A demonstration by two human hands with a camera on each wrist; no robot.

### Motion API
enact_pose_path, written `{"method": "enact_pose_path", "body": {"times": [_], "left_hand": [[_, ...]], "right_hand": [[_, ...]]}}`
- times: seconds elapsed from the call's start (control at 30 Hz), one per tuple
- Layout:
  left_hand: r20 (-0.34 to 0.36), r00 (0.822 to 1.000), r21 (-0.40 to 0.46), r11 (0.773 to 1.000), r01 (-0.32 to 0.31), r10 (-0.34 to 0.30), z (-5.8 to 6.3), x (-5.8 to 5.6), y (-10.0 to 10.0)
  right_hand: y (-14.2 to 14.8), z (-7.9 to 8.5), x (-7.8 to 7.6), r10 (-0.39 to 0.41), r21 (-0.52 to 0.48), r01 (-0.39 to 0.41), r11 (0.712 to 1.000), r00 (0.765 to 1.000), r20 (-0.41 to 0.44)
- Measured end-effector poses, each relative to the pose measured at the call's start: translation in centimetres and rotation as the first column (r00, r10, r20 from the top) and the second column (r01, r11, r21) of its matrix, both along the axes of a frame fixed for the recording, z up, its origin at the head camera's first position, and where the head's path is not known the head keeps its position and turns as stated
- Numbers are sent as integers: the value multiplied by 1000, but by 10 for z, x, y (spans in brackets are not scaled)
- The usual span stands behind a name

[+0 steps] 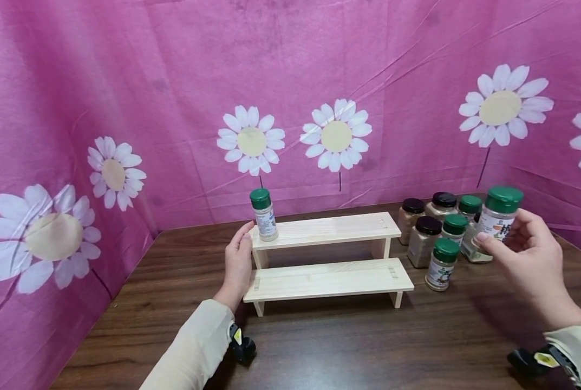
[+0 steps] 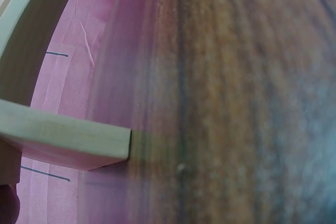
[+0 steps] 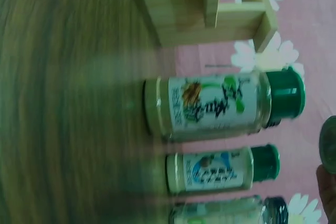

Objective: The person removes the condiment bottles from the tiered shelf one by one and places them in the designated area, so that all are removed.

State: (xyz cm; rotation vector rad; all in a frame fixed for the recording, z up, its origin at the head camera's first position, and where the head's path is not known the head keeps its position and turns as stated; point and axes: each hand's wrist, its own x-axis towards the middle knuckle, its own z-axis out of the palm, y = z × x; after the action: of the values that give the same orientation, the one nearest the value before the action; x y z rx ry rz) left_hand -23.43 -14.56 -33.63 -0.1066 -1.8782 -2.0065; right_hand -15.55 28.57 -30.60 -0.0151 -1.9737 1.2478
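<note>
My right hand [image 1: 534, 260] grips a green-capped spice jar [image 1: 497, 216] with a white label, raised above the table at the right. In the right wrist view only the round base of the held jar [image 3: 328, 144] shows at the edge. At the left end of a two-tier wooden rack [image 1: 329, 279], my left hand [image 1: 238, 265] rests by the upper shelf, fingers fairly straight. Another green-capped spice jar [image 1: 266, 219] stands upright on that shelf's left end, close to the fingertips. Little of the left hand appears in the left wrist view beside the rack's wooden edge [image 2: 68, 135].
Right of the rack stand several spice jars, some black-capped [image 1: 424, 244], some green-capped. The frontmost green-capped jar [image 1: 439, 268] is nearest the rack's lower shelf. Everything sits on a dark wooden table [image 1: 319, 346], with a pink flowered cloth [image 1: 290, 65] hanging behind.
</note>
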Motion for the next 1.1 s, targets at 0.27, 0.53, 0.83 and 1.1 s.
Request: {"method": "enact_pose_path", "body": {"times": [0.27, 0.53, 0.83, 1.1], "left_hand": [[3, 1000, -7, 1000, 10, -10, -1, -1, -1], [4, 1000, -24, 1000, -3, 4, 0, -1, -1], [-7, 1000, -13, 1000, 6, -6, -1, -2, -2], [5, 1000, 0, 1000, 8, -8, -1, -2, -1]], "right_hand": [[22, -13, -8, 107, 88, -121, 989, 983, 148], [34, -26, -17, 153, 187, -220, 957, 936, 317], [40, -39, -25, 243, 141, -323, 936, 881, 406], [38, -47, -29, 185, 229, -323, 918, 862, 473]]}}
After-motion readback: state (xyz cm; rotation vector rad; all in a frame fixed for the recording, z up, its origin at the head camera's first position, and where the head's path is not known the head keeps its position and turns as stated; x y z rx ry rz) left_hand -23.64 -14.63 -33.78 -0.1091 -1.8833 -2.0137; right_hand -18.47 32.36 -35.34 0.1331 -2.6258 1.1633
